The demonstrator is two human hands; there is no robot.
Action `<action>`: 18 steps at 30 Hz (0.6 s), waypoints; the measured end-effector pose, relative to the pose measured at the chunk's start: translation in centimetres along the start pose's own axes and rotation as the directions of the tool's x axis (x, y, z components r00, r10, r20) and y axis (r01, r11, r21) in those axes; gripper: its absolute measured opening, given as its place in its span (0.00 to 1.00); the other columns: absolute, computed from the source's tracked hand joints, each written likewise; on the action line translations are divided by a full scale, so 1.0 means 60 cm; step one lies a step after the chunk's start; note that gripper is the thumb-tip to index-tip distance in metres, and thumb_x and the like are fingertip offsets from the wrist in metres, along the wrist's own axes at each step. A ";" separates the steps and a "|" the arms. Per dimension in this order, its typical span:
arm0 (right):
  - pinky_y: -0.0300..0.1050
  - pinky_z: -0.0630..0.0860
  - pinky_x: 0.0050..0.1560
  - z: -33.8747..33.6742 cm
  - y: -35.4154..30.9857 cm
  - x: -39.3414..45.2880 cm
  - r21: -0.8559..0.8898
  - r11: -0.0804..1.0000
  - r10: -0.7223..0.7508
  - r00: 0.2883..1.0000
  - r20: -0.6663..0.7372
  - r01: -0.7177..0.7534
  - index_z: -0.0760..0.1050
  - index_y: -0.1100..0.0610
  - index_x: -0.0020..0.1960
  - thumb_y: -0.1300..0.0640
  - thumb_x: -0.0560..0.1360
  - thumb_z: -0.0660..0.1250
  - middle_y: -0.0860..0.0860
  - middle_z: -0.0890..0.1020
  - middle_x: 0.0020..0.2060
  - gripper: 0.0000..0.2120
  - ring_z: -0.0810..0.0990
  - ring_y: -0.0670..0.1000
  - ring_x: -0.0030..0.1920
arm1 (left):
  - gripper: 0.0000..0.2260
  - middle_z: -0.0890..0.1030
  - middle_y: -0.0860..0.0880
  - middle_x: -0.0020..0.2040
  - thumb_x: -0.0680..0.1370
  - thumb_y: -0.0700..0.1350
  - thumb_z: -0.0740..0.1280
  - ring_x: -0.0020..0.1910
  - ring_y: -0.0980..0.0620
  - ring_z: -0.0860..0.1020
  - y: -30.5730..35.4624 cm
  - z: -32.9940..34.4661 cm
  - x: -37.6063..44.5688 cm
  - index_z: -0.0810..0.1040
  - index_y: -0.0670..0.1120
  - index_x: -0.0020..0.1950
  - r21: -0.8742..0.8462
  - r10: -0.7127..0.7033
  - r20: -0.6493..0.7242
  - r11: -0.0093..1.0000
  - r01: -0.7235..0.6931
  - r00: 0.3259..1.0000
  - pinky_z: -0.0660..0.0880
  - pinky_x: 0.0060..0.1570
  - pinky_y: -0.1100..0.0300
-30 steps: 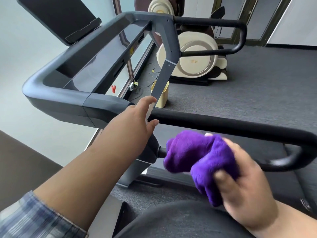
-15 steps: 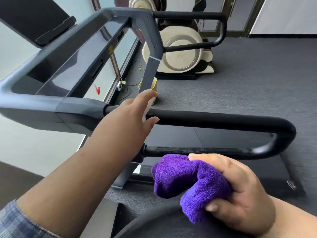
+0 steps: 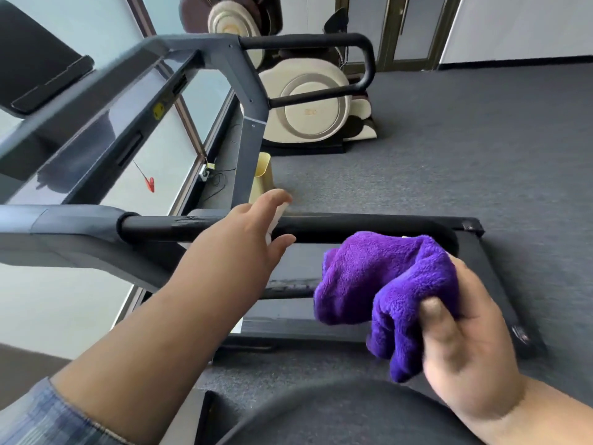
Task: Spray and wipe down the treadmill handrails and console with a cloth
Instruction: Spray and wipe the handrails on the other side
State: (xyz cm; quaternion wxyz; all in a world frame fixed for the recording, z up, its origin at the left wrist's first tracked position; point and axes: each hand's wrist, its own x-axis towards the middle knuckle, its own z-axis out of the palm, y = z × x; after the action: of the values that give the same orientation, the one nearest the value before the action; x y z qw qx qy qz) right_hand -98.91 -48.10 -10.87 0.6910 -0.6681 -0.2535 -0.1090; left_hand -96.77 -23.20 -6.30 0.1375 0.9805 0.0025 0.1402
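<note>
The treadmill's near black handrail (image 3: 353,228) runs across the middle, with a lower bar (image 3: 288,289) beneath it. The far handrail (image 3: 305,41) loops at the top, and the grey console frame (image 3: 96,123) stretches left. My left hand (image 3: 244,248) reaches over the near handrail, seen from behind, and holds a small white object (image 3: 274,221) between thumb and fingers; most of that object is hidden. My right hand (image 3: 465,348) grips a bunched purple cloth (image 3: 385,284), held just in front of the handrail's right end without clearly touching it.
A cream massage chair (image 3: 308,107) stands beyond the far handrail. A yellow bin (image 3: 261,175) sits on the grey carpet by the upright. A red safety clip (image 3: 150,184) dangles under the console. The black treadmill deck (image 3: 491,284) lies below right. A window wall is on the left.
My right hand has lifted the purple cloth up to the height of the near handrail's right end. My left hand stays over the rail with the white object. The view has swung.
</note>
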 end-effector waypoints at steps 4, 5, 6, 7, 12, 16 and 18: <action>0.68 0.72 0.58 -0.040 -0.001 0.002 -0.005 1.000 0.027 0.999 0.029 -0.027 0.76 0.61 0.49 0.38 0.80 0.62 0.57 0.82 0.42 0.24 0.80 0.66 0.48 | 0.22 0.79 0.49 0.53 0.78 0.59 0.65 0.36 0.46 0.75 0.047 0.007 -0.005 0.61 0.63 0.69 0.016 -0.011 0.000 1.000 0.011 1.000 0.68 0.35 0.57; 0.65 0.72 0.62 -0.050 -0.003 0.000 -0.014 0.999 0.032 0.999 0.038 -0.031 0.76 0.61 0.50 0.38 0.80 0.62 0.56 0.82 0.44 0.25 0.81 0.64 0.51 | 0.22 0.79 0.49 0.53 0.78 0.59 0.66 0.36 0.46 0.75 0.062 0.011 -0.006 0.61 0.63 0.70 0.018 -0.012 -0.002 1.000 0.012 1.000 0.68 0.35 0.57; 0.60 0.72 0.64 -0.062 -0.005 -0.001 -0.024 0.999 0.035 0.999 0.039 -0.035 0.76 0.61 0.53 0.37 0.80 0.62 0.54 0.83 0.48 0.25 0.81 0.62 0.55 | 0.22 0.79 0.49 0.53 0.78 0.59 0.66 0.34 0.47 0.73 0.078 0.017 -0.006 0.62 0.63 0.70 0.024 -0.013 -0.007 1.000 0.013 1.000 0.68 0.35 0.58; 0.56 0.72 0.65 -0.073 -0.007 -0.001 -0.028 0.999 0.040 0.998 0.045 -0.039 0.76 0.61 0.55 0.36 0.80 0.62 0.53 0.83 0.51 0.26 0.81 0.60 0.57 | 0.23 0.79 0.49 0.53 0.78 0.58 0.67 0.32 0.49 0.70 0.094 0.022 -0.006 0.62 0.63 0.70 0.032 -0.015 -0.011 0.999 0.015 1.000 0.67 0.33 0.58; 0.48 0.73 0.64 -0.130 -0.018 -0.002 0.007 0.997 0.079 0.989 0.123 -0.080 0.77 0.58 0.57 0.35 0.79 0.63 0.49 0.83 0.52 0.26 0.82 0.56 0.57 | 0.23 0.79 0.51 0.55 0.78 0.59 0.67 0.33 0.49 0.70 0.161 0.050 0.006 0.60 0.64 0.69 0.059 -0.051 0.042 0.997 0.048 0.998 0.65 0.31 0.59; 0.38 0.72 0.62 -0.186 -0.019 -0.006 0.018 0.996 0.083 0.982 0.169 -0.088 0.75 0.48 0.66 0.35 0.78 0.63 0.46 0.83 0.58 0.23 0.81 0.49 0.60 | 0.22 0.80 0.51 0.56 0.78 0.59 0.68 0.35 0.49 0.70 0.207 0.070 0.012 0.62 0.63 0.67 0.067 -0.081 0.036 0.995 0.079 0.996 0.65 0.36 0.58; 0.37 0.72 0.62 -0.216 -0.016 -0.008 0.006 0.996 0.085 0.979 0.186 -0.088 0.75 0.47 0.66 0.34 0.78 0.63 0.45 0.82 0.58 0.23 0.81 0.48 0.60 | 0.21 0.80 0.51 0.55 0.78 0.59 0.68 0.36 0.49 0.71 0.228 0.080 0.012 0.62 0.63 0.66 0.063 -0.102 0.019 0.993 0.101 0.995 0.66 0.36 0.57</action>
State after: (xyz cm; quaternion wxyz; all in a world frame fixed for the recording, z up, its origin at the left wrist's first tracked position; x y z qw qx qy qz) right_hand -97.15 -60.93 -10.03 0.6730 -0.6809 -0.2885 -0.0143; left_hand -95.22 -37.64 -6.85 0.1140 0.9844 0.0554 0.1221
